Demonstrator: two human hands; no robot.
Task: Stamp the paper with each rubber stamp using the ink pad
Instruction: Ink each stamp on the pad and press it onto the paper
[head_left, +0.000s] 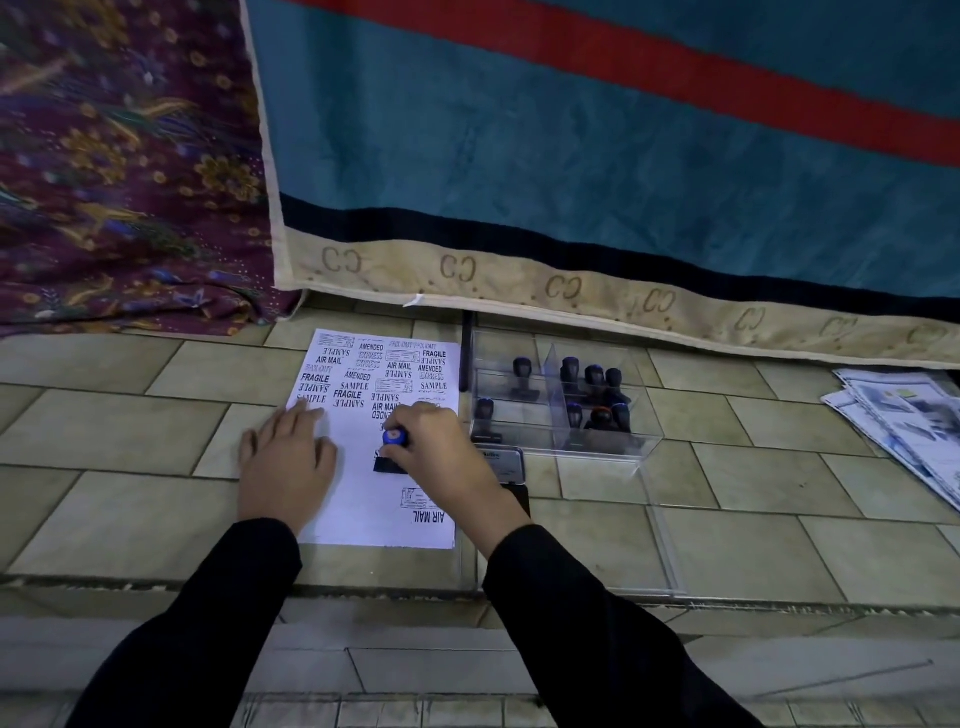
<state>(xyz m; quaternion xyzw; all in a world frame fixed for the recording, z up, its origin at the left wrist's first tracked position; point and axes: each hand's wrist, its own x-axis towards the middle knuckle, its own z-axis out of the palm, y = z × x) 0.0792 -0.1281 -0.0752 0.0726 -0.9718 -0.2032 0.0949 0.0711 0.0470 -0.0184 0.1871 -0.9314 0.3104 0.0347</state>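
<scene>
Head view, right hand (441, 447) gripping blue-knobbed rubber stamp (394, 448), flat white paper (358, 499)

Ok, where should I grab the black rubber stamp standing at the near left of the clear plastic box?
Best pinch the black rubber stamp by its rounded knob, coming from straight above: it stands upright, knob topmost, and the clear plastic box walls in its base.

The paper (358, 514) lies on the floor (727, 493). The left hand (287, 462) rests flat on its left edge, and the right hand (441, 457) grips a stamp (395, 437) standing mid-sheet. Just right of those gripping fingers lies the ink pad (503, 461). Behind the pad is a tray (602, 449) holding the spare stamps (595, 376) upright, and newspapers (904, 421) lie well to the right.
</scene>
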